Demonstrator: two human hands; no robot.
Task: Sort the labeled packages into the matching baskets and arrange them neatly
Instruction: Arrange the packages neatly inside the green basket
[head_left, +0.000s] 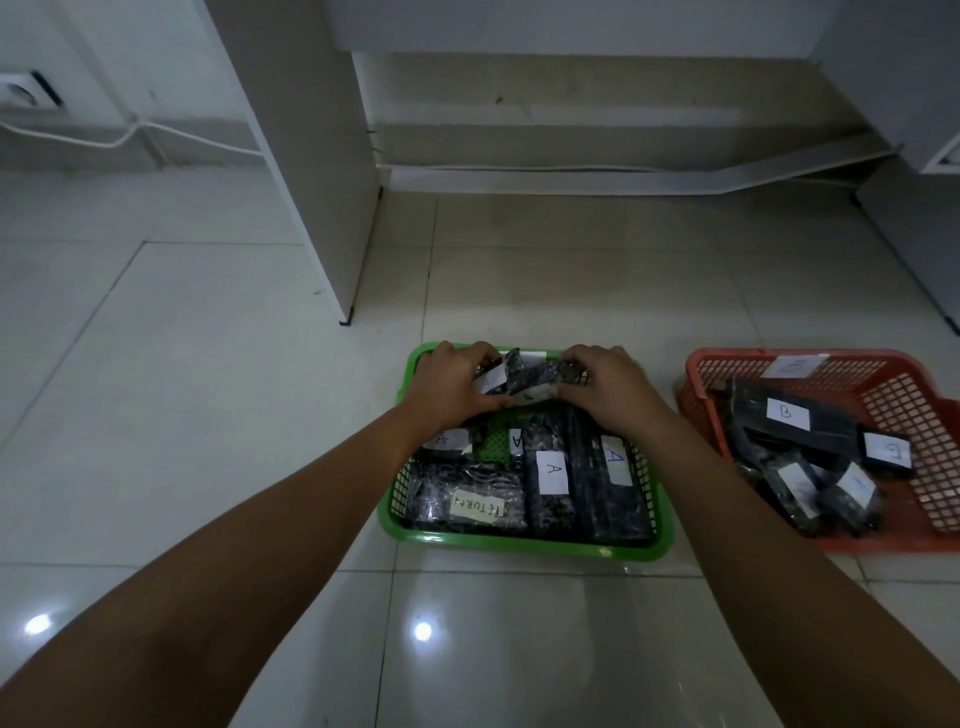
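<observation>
A green basket (524, 546) sits on the floor in front of me, filled with several black wrapped packages. One tall package (551, 470) carries an "A" label, and a package at the front left (467, 506) reads "RETURN". Over the basket's far end, my left hand (447, 387) and my right hand (605, 387) both grip one black package (530, 382) with a white label on its left end. To the right stands a red basket (904, 410) holding several black packages, one long one (787, 415) labelled "B".
The baskets rest on glossy white floor tiles. A white cabinet panel (311, 171) stands behind and to the left of the green basket, and a white cable (130, 132) runs along the wall at the far left. Another white cabinet side (914, 234) stands at the right.
</observation>
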